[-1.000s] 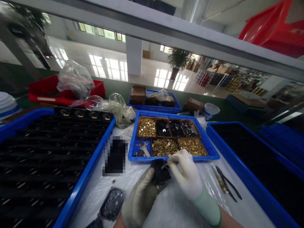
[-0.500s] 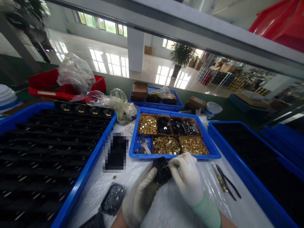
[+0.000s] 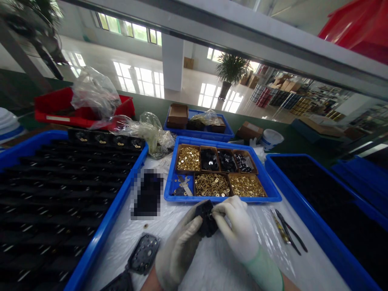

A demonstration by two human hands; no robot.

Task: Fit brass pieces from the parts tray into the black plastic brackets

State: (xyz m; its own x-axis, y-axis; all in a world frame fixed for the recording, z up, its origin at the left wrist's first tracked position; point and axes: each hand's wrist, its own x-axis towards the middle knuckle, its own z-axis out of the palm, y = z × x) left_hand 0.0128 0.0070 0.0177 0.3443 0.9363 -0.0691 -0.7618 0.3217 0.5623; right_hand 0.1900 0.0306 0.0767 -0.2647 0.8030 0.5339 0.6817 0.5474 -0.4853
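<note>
Gloved, my left hand [image 3: 180, 246] is wrapped round a black plastic part [image 3: 207, 220] above the table, near the front rim of a blue tray [image 3: 222, 199]. From the right, my right hand [image 3: 238, 226], also in a white glove, has its fingertips pinched at the part's face; whatever they pinch is too small to make out. Inside the tray, cardboard boxes hold brass pieces [image 3: 212, 185] and black pieces [image 3: 209, 160]. A flat metal tool [image 3: 184, 186] lies in its left front corner.
A black housing [image 3: 143, 254] and a small washer [image 3: 146, 226] lie left of my hands. Pliers [image 3: 291, 232] rest at the right. Large blue trays [image 3: 100, 226] of black parts flank both sides. A metal beam [image 3: 212, 32] crosses above.
The black part has turned slightly in my left hand, and my right fingertips have shifted a little left along with it.
</note>
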